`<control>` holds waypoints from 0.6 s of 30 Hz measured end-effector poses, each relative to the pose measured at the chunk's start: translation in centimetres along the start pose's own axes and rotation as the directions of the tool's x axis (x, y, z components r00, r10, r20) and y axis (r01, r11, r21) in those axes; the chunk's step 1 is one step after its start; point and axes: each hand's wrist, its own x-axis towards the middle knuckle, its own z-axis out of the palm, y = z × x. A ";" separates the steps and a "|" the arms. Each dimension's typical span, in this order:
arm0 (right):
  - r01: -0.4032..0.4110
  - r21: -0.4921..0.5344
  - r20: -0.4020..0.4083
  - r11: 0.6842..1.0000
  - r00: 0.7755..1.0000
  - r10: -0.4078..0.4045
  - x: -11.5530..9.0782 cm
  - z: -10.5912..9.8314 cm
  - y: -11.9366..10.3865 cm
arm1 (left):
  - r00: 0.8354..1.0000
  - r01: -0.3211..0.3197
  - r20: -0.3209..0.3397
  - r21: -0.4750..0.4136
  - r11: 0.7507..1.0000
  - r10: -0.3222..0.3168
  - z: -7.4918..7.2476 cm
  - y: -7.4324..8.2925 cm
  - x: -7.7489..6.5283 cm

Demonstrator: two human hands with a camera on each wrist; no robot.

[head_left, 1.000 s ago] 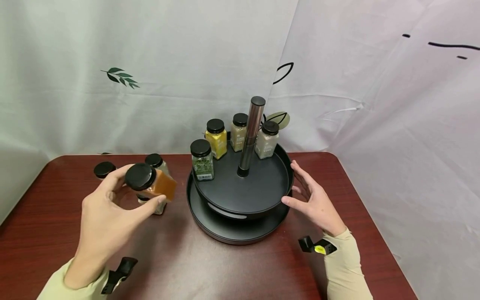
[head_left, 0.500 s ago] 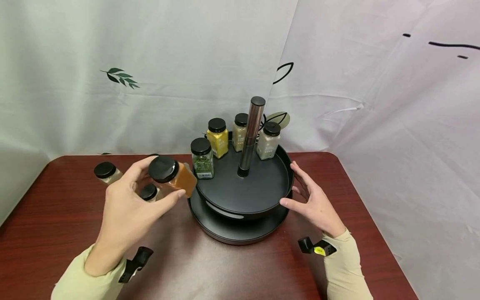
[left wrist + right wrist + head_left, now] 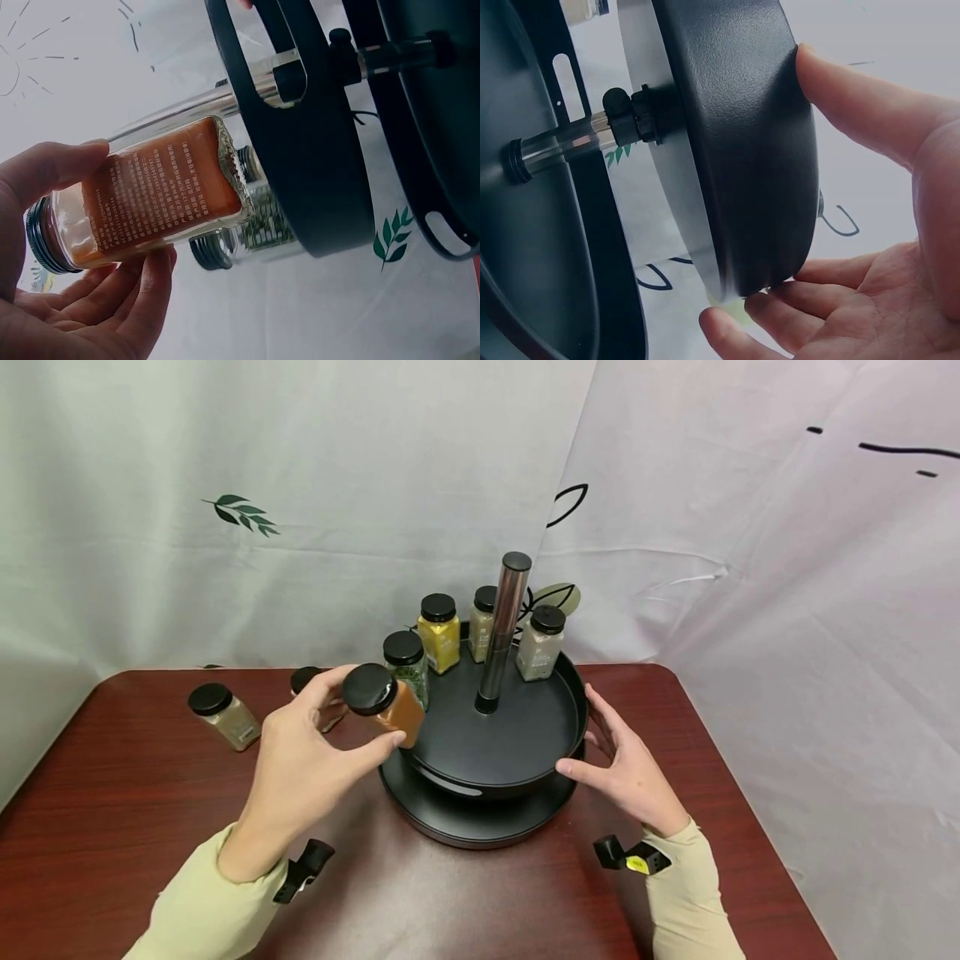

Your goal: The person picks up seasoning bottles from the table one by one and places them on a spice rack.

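My left hand (image 3: 307,768) pinches a square glass spice jar (image 3: 406,714) of orange-brown powder, tilted, its black lid toward me. In the left wrist view the jar (image 3: 161,195) shows white print, its base close to the upper tray's rim. The black two-tier turntable (image 3: 487,752) has a central post (image 3: 504,631). On its upper tray stand a green herb jar (image 3: 414,675), a yellow powder jar (image 3: 439,639) and two pale jars, one pale jar (image 3: 540,652) at right. My right hand (image 3: 637,768) touches the upper tray's rim (image 3: 757,150) with thumb and fingers spread.
A pale spice jar (image 3: 234,720) lies tilted on the brown table (image 3: 135,810) at left. Another jar's black lid (image 3: 304,677) shows behind my left hand. A white cloth (image 3: 337,527) hangs behind the table.
My left hand has carried the orange-brown jar rightward to the upper tray's left edge. The upper tray has turned slightly, shifting its jars clockwise. My right thumb has slid slightly left along the rim.
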 end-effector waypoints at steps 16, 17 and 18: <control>-0.031 -0.050 -0.011 0.998 0.999 0.030 -0.1 0.0 0.0 | 0.994 -0.108 0.033 0.039 0.993 0.106 2.2 -0.2 0.6; -0.034 -0.053 -0.012 0.998 0.999 0.033 -0.1 0.0 0.0 | 0.994 -0.105 0.039 0.041 0.994 0.104 2.3 -0.2 0.6; -0.036 -0.055 -0.013 0.998 0.999 0.035 -0.1 0.0 0.0 | 0.994 -0.104 0.044 0.049 0.993 0.101 2.4 -0.3 0.6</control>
